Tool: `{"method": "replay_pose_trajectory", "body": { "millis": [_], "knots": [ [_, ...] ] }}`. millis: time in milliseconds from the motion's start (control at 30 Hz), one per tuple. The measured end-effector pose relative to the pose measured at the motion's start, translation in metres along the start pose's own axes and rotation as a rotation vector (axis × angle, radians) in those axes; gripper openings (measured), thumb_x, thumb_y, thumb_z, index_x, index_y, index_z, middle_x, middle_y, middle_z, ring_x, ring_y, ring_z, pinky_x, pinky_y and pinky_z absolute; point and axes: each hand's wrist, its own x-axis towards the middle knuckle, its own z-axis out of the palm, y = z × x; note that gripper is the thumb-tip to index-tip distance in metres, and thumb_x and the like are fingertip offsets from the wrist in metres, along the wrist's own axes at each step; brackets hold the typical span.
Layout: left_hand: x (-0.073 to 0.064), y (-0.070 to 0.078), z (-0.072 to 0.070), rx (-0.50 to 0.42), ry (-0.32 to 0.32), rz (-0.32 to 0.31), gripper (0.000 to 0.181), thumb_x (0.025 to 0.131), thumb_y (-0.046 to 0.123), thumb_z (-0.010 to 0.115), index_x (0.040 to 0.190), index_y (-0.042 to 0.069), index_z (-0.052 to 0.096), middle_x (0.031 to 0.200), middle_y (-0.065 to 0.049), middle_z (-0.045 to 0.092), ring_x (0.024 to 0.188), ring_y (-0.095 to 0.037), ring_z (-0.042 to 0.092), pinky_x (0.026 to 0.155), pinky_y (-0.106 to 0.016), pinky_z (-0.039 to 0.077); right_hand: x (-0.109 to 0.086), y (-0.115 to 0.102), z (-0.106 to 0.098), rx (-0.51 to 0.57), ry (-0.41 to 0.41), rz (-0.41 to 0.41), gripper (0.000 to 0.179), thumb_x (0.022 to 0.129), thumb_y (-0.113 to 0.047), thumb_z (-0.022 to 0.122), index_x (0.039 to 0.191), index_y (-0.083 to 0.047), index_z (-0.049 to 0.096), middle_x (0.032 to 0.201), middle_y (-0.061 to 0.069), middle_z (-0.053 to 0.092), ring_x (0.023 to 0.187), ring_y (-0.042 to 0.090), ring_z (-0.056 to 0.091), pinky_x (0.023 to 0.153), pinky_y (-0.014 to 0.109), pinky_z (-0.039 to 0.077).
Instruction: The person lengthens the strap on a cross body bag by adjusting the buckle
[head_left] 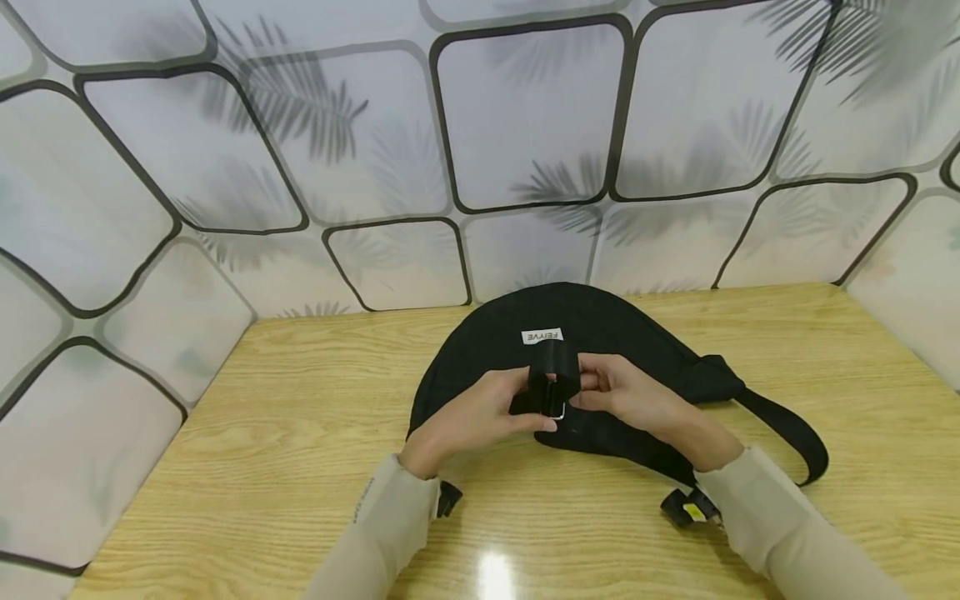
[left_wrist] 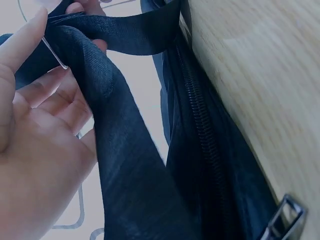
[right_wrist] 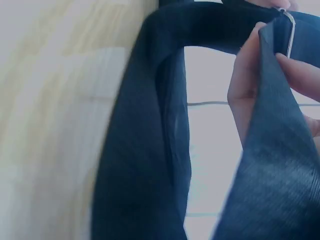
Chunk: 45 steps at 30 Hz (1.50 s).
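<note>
A black waist bag (head_left: 472, 342) with a white label lies on the table, and both hands work on its raised strap (head_left: 555, 358). My left hand (head_left: 480, 408) holds the strap at a thin metal buckle (left_wrist: 54, 52), with the thumb on one side and the fingers on the other. From the opposite side my right hand (head_left: 630, 396) pinches the strap webbing (right_wrist: 265, 130) between thumb and fingers, close to the same buckle. A loop of strap hangs below the hands. The webbing hides part of how it passes through the buckle.
The bag's zipper (left_wrist: 200, 115) runs beside the wooden table (left_wrist: 260, 65), with a metal zipper pull (left_wrist: 285, 217) near it. A strap loop (head_left: 795, 433) lies at the right. Behind stands a patterned cloth wall (head_left: 532, 125). Small black devices (head_left: 678, 507) sit by the sleeves.
</note>
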Motion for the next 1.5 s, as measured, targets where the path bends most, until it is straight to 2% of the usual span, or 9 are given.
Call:
{"method": "replay_pose_trajectory", "body": {
  "millis": [167, 267, 367, 500, 667, 800, 1067, 1300, 1500],
  "knots": [
    [0.000, 0.001, -0.001, 0.056, 0.015, -0.009, 0.051, 0.088, 0.010, 0.081, 0.134, 0.002, 0.059, 0.124, -0.010, 0.068, 0.112, -0.018, 0.065, 0.091, -0.027, 0.050, 0.000, 0.001, 0.001, 0.027, 0.030, -0.001, 0.033, 0.099, 0.012, 0.050, 0.130, 0.020, 0.046, 0.115, 0.024, 0.069, 0.105, 0.015, 0.068, 0.092, 0.028, 0.052],
    [-0.001, 0.000, -0.001, 0.083, 0.030, -0.015, 0.042, 0.090, 0.010, 0.079, 0.128, 0.001, 0.063, 0.118, -0.010, 0.071, 0.104, -0.016, 0.066, 0.085, -0.025, 0.051, -0.001, 0.001, 0.000, 0.023, 0.024, 0.008, 0.028, 0.098, 0.009, 0.054, 0.124, 0.017, 0.048, 0.110, 0.019, 0.072, 0.102, 0.016, 0.069, 0.091, 0.028, 0.052],
    [-0.001, -0.001, -0.002, 0.103, 0.040, -0.017, 0.036, 0.092, 0.012, 0.078, 0.123, 0.000, 0.066, 0.114, -0.009, 0.071, 0.097, -0.013, 0.065, 0.081, -0.024, 0.050, -0.001, 0.000, 0.000, 0.020, -0.008, 0.015, 0.039, 0.096, 0.006, 0.062, 0.129, 0.018, 0.046, 0.114, 0.021, 0.070, 0.102, 0.020, 0.069, 0.089, 0.029, 0.054],
    [-0.001, -0.002, -0.003, 0.134, 0.043, -0.019, 0.042, 0.094, 0.014, 0.076, 0.129, -0.005, 0.063, 0.121, -0.013, 0.069, 0.104, -0.017, 0.065, 0.087, -0.026, 0.051, 0.000, -0.001, 0.003, -0.025, -0.027, -0.016, 0.054, 0.091, 0.003, 0.073, 0.134, 0.017, 0.045, 0.126, 0.027, 0.060, 0.107, 0.027, 0.067, 0.086, 0.032, 0.055],
    [-0.003, -0.003, -0.004, 0.163, 0.039, -0.001, 0.048, 0.094, 0.014, 0.076, 0.133, -0.008, 0.059, 0.128, -0.016, 0.065, 0.114, -0.023, 0.063, 0.093, -0.030, 0.051, 0.002, -0.004, 0.014, -0.104, 0.015, -0.044, 0.055, 0.089, 0.001, 0.077, 0.132, 0.015, 0.046, 0.128, 0.028, 0.054, 0.109, 0.035, 0.064, 0.088, 0.035, 0.055],
    [-0.004, -0.003, -0.005, 0.201, 0.036, 0.037, 0.047, 0.090, 0.012, 0.080, 0.130, -0.007, 0.062, 0.124, -0.015, 0.066, 0.106, -0.021, 0.063, 0.086, -0.024, 0.051, 0.000, -0.008, 0.019, -0.192, 0.070, -0.030, 0.057, 0.089, -0.004, 0.079, 0.134, 0.014, 0.048, 0.131, 0.027, 0.054, 0.111, 0.036, 0.063, 0.088, 0.038, 0.055],
    [-0.003, -0.002, -0.004, 0.194, 0.017, 0.027, 0.045, 0.094, 0.011, 0.075, 0.132, -0.007, 0.060, 0.122, -0.014, 0.065, 0.096, -0.017, 0.062, 0.077, -0.020, 0.050, 0.000, -0.009, 0.020, -0.286, 0.124, -0.054, 0.050, 0.088, -0.007, 0.080, 0.126, 0.012, 0.054, 0.122, 0.023, 0.059, 0.103, 0.031, 0.067, 0.080, 0.032, 0.057],
    [-0.003, -0.003, -0.006, 0.199, -0.002, 0.020, 0.045, 0.097, 0.014, 0.073, 0.135, -0.006, 0.059, 0.130, -0.015, 0.064, 0.116, -0.023, 0.062, 0.093, -0.026, 0.049, -0.002, -0.012, 0.019, -0.411, 0.146, -0.077, 0.037, 0.087, -0.011, 0.081, 0.116, 0.004, 0.062, 0.113, 0.013, 0.065, 0.102, 0.028, 0.068, 0.082, 0.037, 0.056],
    [-0.003, -0.004, -0.007, 0.190, -0.020, 0.027, 0.043, 0.097, 0.014, 0.072, 0.133, -0.005, 0.061, 0.129, -0.014, 0.065, 0.116, -0.022, 0.062, 0.096, -0.027, 0.049, -0.004, -0.015, 0.016, -0.451, 0.140, -0.057, 0.036, 0.086, -0.012, 0.082, 0.114, 0.002, 0.063, 0.111, 0.011, 0.066, 0.102, 0.027, 0.068, 0.083, 0.039, 0.055]
  ]
}}
